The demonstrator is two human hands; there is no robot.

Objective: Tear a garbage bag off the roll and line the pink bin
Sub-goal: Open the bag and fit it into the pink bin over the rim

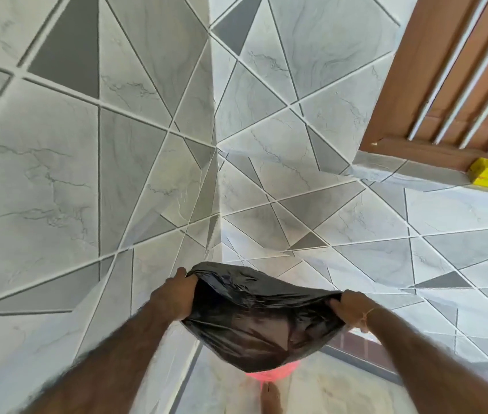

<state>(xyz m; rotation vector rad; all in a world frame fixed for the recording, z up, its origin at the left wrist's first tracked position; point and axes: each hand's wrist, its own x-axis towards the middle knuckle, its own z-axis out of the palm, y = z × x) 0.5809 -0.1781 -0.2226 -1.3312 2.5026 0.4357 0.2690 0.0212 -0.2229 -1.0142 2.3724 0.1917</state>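
Holding the black garbage bag (254,318) spread between both hands, head view. Left hand (174,297) grips the bag's left rim, fingers (180,273) curled closed over the plastic; right hand (349,306) pinches the right rim, fingers likewise closed on it. Bag mouth is stretched wide and faces the camera. Pink bin (269,372) is directly below the bag, only a sliver of pink showing under the bag's bottom, on the floor near the tiled wall corner. A bare foot (270,397) stands just beside it. Roll not in view. Judgement: bag appears torn off and opened; inserting it and folding the rim over the bin remain.
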